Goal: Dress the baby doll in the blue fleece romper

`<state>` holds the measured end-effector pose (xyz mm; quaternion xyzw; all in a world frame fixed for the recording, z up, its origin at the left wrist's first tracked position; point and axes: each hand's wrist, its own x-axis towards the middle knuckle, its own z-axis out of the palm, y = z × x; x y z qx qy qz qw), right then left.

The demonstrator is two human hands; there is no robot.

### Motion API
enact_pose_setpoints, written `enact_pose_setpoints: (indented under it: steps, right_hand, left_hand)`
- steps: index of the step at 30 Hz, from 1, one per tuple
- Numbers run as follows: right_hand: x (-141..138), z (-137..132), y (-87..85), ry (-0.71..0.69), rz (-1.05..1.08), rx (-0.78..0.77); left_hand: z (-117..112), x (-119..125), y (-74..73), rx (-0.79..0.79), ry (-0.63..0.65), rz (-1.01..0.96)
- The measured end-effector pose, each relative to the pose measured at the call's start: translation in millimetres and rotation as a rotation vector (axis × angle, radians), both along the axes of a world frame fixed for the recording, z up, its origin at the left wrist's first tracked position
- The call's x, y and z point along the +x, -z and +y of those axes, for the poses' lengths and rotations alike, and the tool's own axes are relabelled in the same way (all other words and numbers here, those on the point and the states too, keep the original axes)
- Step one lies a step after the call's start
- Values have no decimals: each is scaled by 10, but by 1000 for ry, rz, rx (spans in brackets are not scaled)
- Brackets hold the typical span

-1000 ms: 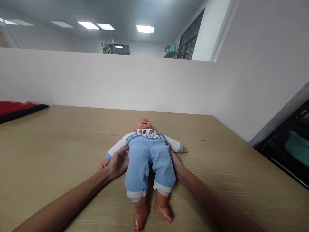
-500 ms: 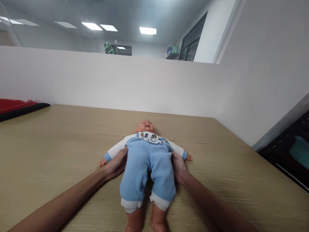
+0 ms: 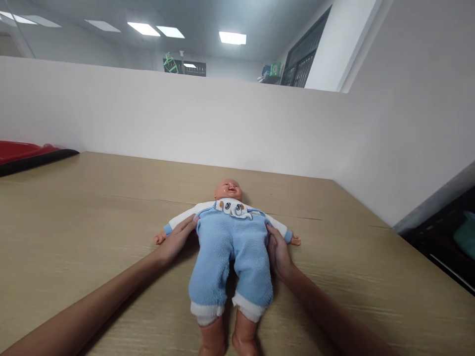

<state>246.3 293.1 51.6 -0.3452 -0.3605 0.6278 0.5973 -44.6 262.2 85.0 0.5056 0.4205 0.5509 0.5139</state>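
Note:
A baby doll [image 3: 230, 247] in a light blue fleece suit with white sleeves lies on its back on the wooden table [image 3: 74, 217], head away from me and bare feet toward me. My left hand [image 3: 177, 240] rests against the doll's left side under its arm, fingers stretched along the suit. My right hand [image 3: 278, 252] is pressed against the other side, fingers curled onto the blue fabric at the waist. Both forearms reach in from the bottom of the view.
A red and black object [image 3: 25, 155] lies at the table's far left edge. A white partition wall [image 3: 185, 118] runs behind the table. A dark shelf unit [image 3: 445, 242] with a teal item stands at the right.
The doll sits slightly farther right and higher in view than before. My hands have slid a little up along its sides, still hugging the torso.

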Motion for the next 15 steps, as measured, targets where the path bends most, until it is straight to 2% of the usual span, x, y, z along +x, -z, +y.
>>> enact_pose_setpoints:
  steps: [3,8,15]
  right_hand:
    - [-4,38,18,4,-7,26]
    - [24,49,5,-17,27,22]
    - [59,25,-105,-123,-62,57]
  left_hand:
    - [-12,-27,18,51,-147,131]
    - [31,-31,82,70,-276,105]
    - [44,28,44,49,-152,0]
